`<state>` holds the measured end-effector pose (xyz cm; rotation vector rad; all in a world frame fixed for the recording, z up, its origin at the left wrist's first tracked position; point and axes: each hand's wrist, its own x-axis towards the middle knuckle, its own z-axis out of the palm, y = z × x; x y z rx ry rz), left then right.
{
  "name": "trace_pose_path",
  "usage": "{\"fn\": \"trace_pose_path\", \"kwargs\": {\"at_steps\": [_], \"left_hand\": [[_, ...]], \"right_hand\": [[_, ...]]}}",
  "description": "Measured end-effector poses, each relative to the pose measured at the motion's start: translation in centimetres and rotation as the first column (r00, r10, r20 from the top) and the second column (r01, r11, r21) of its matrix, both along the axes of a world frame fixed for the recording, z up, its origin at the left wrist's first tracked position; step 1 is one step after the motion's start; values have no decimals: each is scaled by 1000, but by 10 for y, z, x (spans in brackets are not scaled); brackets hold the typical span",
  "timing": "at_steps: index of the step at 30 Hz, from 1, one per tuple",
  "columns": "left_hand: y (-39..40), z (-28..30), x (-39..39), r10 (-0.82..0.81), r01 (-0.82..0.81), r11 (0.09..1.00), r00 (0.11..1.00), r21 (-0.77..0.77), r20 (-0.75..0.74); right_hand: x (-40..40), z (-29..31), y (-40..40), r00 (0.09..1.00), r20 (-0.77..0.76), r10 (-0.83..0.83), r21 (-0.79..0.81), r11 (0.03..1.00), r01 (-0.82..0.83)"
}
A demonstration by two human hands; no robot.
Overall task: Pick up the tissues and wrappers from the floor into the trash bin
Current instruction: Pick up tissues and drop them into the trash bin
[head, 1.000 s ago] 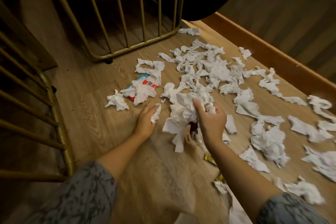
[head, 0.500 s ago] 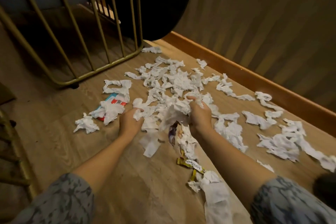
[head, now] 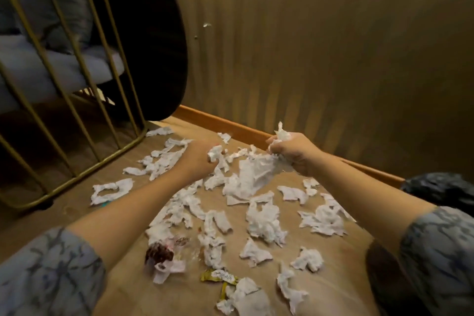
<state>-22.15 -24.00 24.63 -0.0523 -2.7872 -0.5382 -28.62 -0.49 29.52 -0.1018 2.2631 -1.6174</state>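
Above the floor (head: 133,287) litter, both hands gripping tissue wads, L hand (head: 198,161) & R hand (head: 295,152); next, pls carry to bin (head: 443,187).

Occlusions, edge cut-offs and unreadable areas

The left hand (head: 198,160) curls round a tissue wad (head: 215,153), hiding most of it; the fingertips are not visible. The right hand (head: 295,152) grips a larger tissue bunch (head: 254,174), and its upper part is buried in the fist. Both sleeves are cut off by the bottom edge. The black bag (head: 441,187) at right is cut by the frame edge and partly hidden behind the right forearm. Print on the yellow wrapper (head: 218,276) is too small to read. The brown wrapper (head: 159,254) is blurred. The metal frame (head: 77,115) runs out at the left edge.
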Motion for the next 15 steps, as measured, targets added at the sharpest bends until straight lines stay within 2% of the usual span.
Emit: {"fn": "trace_pose_path", "kwargs": {"at_steps": [4,10,15], "left_hand": [[77,24,-31,-121,121,993,992,-4,-34],[220,42,-71,-316,317,939,948,-133,30],[325,50,-81,-444,443,895,895,-47,-37]], "right_hand": [[-13,15,68,968,-245,57,356,934,35],[-1,29,189,835,-502,225,545,832,104],[18,24,278,808,-529,259,662,722,202]]}}
